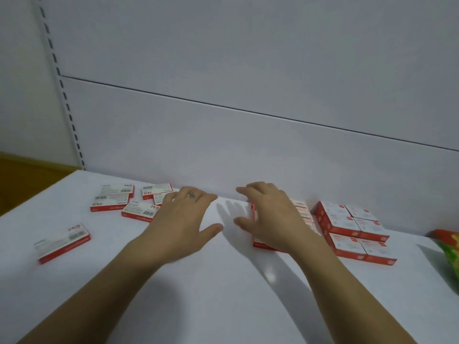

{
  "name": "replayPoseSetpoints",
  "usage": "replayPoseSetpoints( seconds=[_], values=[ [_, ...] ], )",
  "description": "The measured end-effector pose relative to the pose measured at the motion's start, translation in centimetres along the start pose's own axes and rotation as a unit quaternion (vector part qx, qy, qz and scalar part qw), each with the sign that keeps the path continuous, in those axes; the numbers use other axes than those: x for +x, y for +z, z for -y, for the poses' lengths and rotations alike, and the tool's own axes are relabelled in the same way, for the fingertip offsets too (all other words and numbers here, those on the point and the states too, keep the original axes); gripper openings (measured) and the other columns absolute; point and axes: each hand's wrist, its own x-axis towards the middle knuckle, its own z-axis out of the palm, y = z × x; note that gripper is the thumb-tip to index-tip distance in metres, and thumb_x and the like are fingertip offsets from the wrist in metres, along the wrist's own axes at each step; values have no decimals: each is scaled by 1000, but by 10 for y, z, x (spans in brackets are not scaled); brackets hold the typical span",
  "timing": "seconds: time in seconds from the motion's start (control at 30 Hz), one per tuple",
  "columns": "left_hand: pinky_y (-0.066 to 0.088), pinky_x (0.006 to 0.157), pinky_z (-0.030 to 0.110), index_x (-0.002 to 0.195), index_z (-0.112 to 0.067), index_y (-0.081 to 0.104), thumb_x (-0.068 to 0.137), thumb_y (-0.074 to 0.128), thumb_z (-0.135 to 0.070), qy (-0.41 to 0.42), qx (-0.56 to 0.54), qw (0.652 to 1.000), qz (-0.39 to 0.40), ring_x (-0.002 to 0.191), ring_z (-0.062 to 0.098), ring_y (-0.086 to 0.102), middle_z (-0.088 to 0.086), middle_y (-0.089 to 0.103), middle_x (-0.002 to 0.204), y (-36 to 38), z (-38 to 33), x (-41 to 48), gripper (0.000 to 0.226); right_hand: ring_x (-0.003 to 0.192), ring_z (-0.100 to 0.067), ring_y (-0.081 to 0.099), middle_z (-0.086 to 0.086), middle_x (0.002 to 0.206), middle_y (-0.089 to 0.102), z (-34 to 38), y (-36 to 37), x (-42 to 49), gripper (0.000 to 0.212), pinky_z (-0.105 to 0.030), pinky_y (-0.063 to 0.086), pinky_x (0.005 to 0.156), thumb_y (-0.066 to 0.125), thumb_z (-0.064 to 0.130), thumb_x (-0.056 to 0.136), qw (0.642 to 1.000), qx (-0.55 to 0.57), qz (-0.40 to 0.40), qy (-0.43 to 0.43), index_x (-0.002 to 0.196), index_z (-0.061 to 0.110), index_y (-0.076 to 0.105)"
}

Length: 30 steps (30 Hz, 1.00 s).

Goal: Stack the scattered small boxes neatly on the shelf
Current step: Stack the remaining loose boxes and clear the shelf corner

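Note:
Several small red-and-white boxes lie scattered on the white shelf (223,281): a cluster (116,199) at the back left and a lone box (63,242) near the left edge. My left hand (183,219) hovers open, fingers spread, just right of the cluster and partly covering it. My right hand (268,214) lies open over a row of boxes (301,212) lined up along the back; its fingers hide most of them. Whether it touches them is unclear. A neat two-layer stack of boxes (352,229) stands to the right of that row.
The white back panel (248,145) rises directly behind the boxes. A slotted upright (67,108) runs up the left side. A green, orange and red package (449,254) lies at the right edge. A brown surface (24,177) shows beyond the shelf's left end.

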Motion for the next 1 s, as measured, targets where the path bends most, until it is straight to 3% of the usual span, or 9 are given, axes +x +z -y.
replayPoseSetpoints(
  seconds=[0.43,0.77,0.9,1.0],
  values=[
    [16,115,42,146,-39,23,84,42,-70,-229,67,971,28,141,16,19,-10,25,154,-50,79,-76,72,129,-20,37,3,146,40,105,35,51,67,-35,31,107,59,51,85,986,14,77,-150,144,28,36],
    [21,113,44,143,-41,26,78,45,-74,-337,96,937,16,137,15,27,-13,32,151,-72,110,-147,75,130,-24,38,-1,145,43,194,71,67,68,-43,26,109,60,53,83,957,23,104,-269,142,27,39],
    [21,113,44,143,-42,26,78,45,-74,-364,111,925,6,138,15,26,-13,32,151,-76,114,-160,75,126,-26,41,-3,140,47,221,78,79,57,-43,30,106,61,40,88,948,19,112,-297,139,24,42],
    [21,113,44,143,-42,26,78,44,-75,-377,119,919,5,138,15,26,-14,32,150,-78,114,-167,74,115,-26,47,-5,127,55,234,83,83,41,-39,36,94,58,29,91,942,-7,106,-318,130,20,48]
  ],
)
